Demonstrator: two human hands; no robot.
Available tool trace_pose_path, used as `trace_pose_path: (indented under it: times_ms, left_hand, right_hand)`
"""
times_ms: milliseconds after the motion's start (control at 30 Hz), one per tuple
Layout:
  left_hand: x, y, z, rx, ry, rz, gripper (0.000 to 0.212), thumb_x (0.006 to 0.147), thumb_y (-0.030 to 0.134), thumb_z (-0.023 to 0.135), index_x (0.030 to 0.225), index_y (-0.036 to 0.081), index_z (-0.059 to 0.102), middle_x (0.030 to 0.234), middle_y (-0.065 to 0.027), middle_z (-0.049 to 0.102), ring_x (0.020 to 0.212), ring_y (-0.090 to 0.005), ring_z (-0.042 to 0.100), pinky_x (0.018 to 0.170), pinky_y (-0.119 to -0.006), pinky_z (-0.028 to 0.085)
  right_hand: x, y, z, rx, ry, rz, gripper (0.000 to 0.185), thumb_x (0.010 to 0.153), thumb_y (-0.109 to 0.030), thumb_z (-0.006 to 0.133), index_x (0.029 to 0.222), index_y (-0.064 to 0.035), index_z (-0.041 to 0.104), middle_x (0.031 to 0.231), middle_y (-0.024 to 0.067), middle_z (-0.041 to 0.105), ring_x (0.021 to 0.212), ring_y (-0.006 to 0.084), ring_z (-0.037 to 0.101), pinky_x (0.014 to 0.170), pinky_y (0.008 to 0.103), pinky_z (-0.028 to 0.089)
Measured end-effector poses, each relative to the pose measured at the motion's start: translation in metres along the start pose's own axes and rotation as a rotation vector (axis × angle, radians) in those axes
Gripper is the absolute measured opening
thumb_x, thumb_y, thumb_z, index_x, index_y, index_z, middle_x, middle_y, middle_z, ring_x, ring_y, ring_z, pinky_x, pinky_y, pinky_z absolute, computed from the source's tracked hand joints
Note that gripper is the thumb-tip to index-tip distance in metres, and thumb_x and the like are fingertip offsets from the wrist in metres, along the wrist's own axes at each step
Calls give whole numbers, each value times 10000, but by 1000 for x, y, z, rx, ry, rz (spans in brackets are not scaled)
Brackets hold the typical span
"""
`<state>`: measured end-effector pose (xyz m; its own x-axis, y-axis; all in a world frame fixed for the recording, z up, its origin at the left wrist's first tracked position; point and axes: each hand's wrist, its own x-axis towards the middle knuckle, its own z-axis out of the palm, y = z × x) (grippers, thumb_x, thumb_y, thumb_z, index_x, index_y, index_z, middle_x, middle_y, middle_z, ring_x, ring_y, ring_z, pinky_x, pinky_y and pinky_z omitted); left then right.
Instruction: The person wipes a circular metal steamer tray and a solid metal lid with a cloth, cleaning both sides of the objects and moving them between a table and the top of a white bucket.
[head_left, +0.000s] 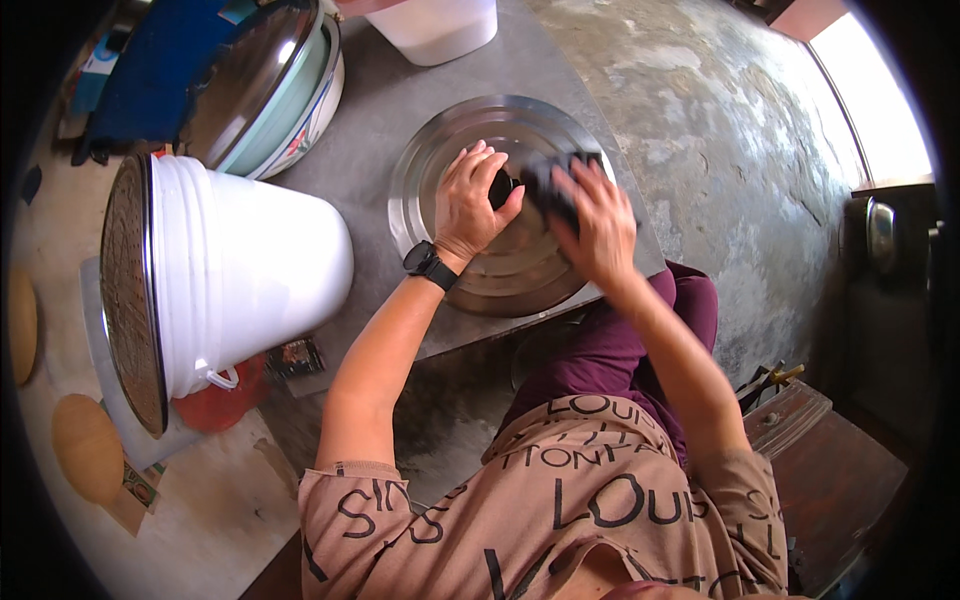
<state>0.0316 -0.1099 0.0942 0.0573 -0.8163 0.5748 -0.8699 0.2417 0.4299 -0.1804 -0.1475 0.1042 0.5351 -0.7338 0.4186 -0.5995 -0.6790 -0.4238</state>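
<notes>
A round, shiny metal pot lid (499, 283) with ringed ridges lies on the grey tabletop (367, 142) in front of me. My left hand (471, 199), with a black watch (426, 261) on its wrist, curls its fingers and thumb around the black knob (501, 189) at the lid's centre. Under my right hand (600, 225) is a dark cloth (551, 186), pressed on the right side of the lid. Both that hand and the cloth are blurred by motion. Part of the lid's right rim is hidden by them.
Left of the lid, a large white plastic bucket (262, 255) bears a metal cover (131, 292). Stacked basins (300, 124) stand behind it, and a white container (442, 30) sits at the table's far edge. A wooden box (825, 457) is at right.
</notes>
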Motion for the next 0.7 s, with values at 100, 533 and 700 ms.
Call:
trace_pose_path:
  times_ms: [100,533,700]
  left_hand:
    - [4,5,3,-30,0,-5,396,832,286,698,1146,52,639,1162,-153,670,1188,-359,598,1061,-488,435]
    - [3,-2,-7,-188,-30,-9,439,1015,377,417,1175,37,643,1173,-165,651,1215,-375,560,1066,-457,405]
    - [6,-3,-5,-308,-51,-28,369,1020,288,407,1150,45,653,1196,-156,653,1221,-370,550,1075,-450,386]
  right_hand:
    - [-61,-22,-21,34,-130,-132,712,690,-287,804,1362,-212,580,1398,113,543,1341,336,467,1127,502,350]
    - [-6,-14,1,-1,44,-63,554,769,-278,759,1297,-176,625,1346,124,578,1272,328,530,1079,485,402]
    - [-47,-30,-11,188,-276,-384,756,627,-209,824,1347,-237,595,1422,65,541,1353,292,474,1140,483,353]
